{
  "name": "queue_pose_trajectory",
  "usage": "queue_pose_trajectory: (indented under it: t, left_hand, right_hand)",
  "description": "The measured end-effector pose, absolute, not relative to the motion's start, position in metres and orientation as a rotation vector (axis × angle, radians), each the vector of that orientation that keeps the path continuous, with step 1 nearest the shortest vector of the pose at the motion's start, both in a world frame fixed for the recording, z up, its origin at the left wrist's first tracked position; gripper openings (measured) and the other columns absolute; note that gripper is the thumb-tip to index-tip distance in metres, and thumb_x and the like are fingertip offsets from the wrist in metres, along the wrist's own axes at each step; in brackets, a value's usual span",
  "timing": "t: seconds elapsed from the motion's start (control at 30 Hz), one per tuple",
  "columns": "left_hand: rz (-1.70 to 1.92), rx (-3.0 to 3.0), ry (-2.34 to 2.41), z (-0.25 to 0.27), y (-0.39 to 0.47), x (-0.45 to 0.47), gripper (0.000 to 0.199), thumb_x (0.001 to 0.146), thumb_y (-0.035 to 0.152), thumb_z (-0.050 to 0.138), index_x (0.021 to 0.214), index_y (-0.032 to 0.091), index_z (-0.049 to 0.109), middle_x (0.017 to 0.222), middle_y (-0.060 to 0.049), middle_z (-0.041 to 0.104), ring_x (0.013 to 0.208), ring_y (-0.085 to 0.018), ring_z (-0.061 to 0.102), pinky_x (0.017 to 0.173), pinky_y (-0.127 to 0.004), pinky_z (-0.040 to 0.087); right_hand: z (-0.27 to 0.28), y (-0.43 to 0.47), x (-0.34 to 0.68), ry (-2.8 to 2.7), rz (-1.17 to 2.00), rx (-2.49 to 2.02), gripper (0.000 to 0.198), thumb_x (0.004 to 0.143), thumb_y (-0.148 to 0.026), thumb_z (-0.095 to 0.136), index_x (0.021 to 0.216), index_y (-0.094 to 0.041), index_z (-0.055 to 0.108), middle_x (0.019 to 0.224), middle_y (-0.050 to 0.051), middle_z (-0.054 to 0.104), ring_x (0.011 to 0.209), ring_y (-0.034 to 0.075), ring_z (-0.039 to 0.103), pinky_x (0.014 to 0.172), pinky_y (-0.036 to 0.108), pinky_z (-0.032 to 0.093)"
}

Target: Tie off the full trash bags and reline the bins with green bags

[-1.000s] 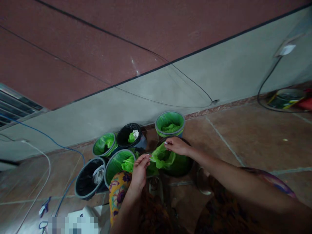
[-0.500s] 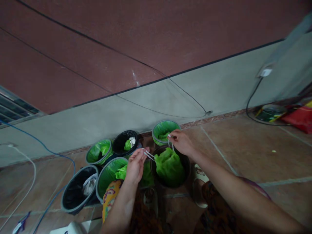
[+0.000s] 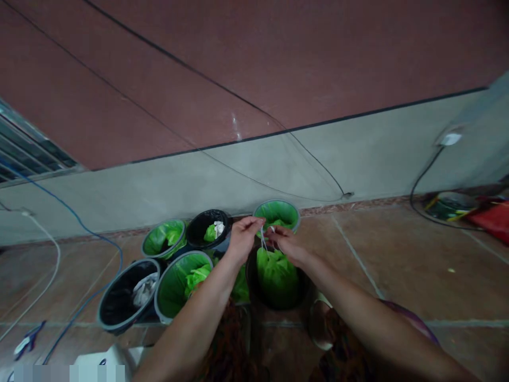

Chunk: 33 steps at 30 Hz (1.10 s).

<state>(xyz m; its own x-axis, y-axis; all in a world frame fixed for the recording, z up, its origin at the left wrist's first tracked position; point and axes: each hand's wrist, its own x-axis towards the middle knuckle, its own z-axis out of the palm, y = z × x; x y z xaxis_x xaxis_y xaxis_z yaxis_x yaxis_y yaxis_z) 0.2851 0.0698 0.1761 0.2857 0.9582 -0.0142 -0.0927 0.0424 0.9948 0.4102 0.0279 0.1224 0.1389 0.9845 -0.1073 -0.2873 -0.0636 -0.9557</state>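
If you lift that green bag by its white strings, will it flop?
The bag would probably sag, since its plastic looks thin and wrinkled. It may hang like a pouch, its top being gathered beneath the strings.

No readable text or labels anywhere.

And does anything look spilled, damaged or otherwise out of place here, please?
A small pale scrap lies on the floor tiles, well right of the green bag, outside the bins; a whitish scuff mars the red wall. I see no spill.
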Motion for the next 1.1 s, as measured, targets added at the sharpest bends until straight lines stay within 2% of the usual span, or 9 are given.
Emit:
queue_pose_trajectory:
  t: [0.1,0.17,0.27,0.4,0.6,0.77,0.87,1.03,1.1]
  left_hand:
    - [1.027,1.244,0.944,0.175,0.072,0.29,0.02,0.065,0.035,0.079,0.07,0.017,0.074,0.076,-0.003,0.073,0.07,-0.013,0.062,0.068,-0.024,0.046]
    - [0.995,1.22,0.948,0.171,0.076,0.293,0.024,0.065,0.038,0.08,0.072,0.015,0.074,0.076,-0.004,0.072,0.065,-0.012,0.059,0.063,-0.024,0.044]
    - [0.963,1.1,0.919,0.156,0.08,0.292,0.035,0.065,0.046,0.08,0.08,0.016,0.072,0.08,-0.003,0.071,0.061,-0.011,0.057,0.058,-0.023,0.042]
    - [0.93,0.916,0.886,0.121,0.07,0.282,0.047,0.066,0.054,0.078,0.096,0.019,0.066,0.088,-0.003,0.07,0.075,-0.015,0.063,0.07,-0.028,0.046]
    - [0.686,1.391,0.789,0.082,0.049,0.277,0.029,0.08,0.046,0.065,0.08,0.017,0.071,0.081,-0.003,0.068,0.083,-0.017,0.058,0.084,-0.029,0.041]
    - [0.589,1.507,0.813,0.075,0.05,0.284,0.03,0.081,0.045,0.061,0.074,0.017,0.07,0.07,-0.001,0.063,0.07,-0.014,0.051,0.073,-0.027,0.039]
    - [0.647,1.346,0.882,0.069,0.052,0.284,0.032,0.077,0.048,0.063,0.07,0.016,0.069,0.069,-0.002,0.063,0.066,-0.013,0.05,0.068,-0.027,0.038]
    - [0.908,0.892,0.994,0.064,0.063,0.275,0.028,0.066,0.045,0.07,0.068,0.017,0.065,0.069,-0.003,0.065,0.062,-0.013,0.052,0.064,-0.027,0.038]
    - [0.948,0.9,1.059,0.062,0.067,0.272,0.026,0.065,0.044,0.07,0.067,0.018,0.065,0.062,-0.001,0.061,0.06,-0.013,0.051,0.063,-0.027,0.037]
  right_hand:
    - [0.119,0.027,0.402,-0.855,1.351,-1.112,0.029,0.059,-0.033,0.075,0.078,-0.021,0.057,0.066,-0.005,0.057,0.06,0.01,0.052,0.058,0.024,0.042]
    - [0.117,0.027,0.396,-0.928,1.414,-1.108,0.026,0.059,-0.032,0.073,0.075,-0.02,0.057,0.062,-0.006,0.054,0.054,0.009,0.047,0.053,0.023,0.037]
    - [0.117,0.031,0.393,-0.929,1.407,-1.099,0.026,0.062,-0.038,0.071,0.072,-0.02,0.055,0.058,-0.007,0.05,0.05,0.008,0.042,0.05,0.024,0.033]
    - [0.124,0.039,0.404,-0.791,1.314,-1.051,0.039,0.06,-0.05,0.076,0.075,-0.021,0.055,0.06,-0.006,0.053,0.053,0.009,0.045,0.053,0.024,0.035]
    - [0.123,0.045,0.425,-0.584,1.321,-1.006,0.048,0.051,-0.049,0.085,0.077,-0.021,0.057,0.064,-0.003,0.058,0.055,0.01,0.049,0.052,0.025,0.037]
    - [0.118,0.052,0.432,-0.533,1.252,-1.005,0.045,0.051,-0.044,0.086,0.077,-0.022,0.056,0.065,-0.004,0.058,0.057,0.01,0.052,0.056,0.026,0.043]
    - [0.117,0.054,0.435,-0.574,1.196,-1.058,0.043,0.055,-0.046,0.083,0.079,-0.022,0.056,0.067,-0.003,0.059,0.057,0.011,0.054,0.057,0.027,0.045]
    - [0.113,0.05,0.445,-0.667,1.003,-1.429,0.041,0.059,-0.046,0.079,0.086,-0.021,0.059,0.059,-0.007,0.053,0.046,0.009,0.047,0.041,0.023,0.032]
    - [0.116,0.045,0.442,-0.669,1.049,-1.465,0.04,0.06,-0.046,0.077,0.086,-0.02,0.06,0.06,-0.006,0.055,0.043,0.008,0.042,0.039,0.021,0.028]
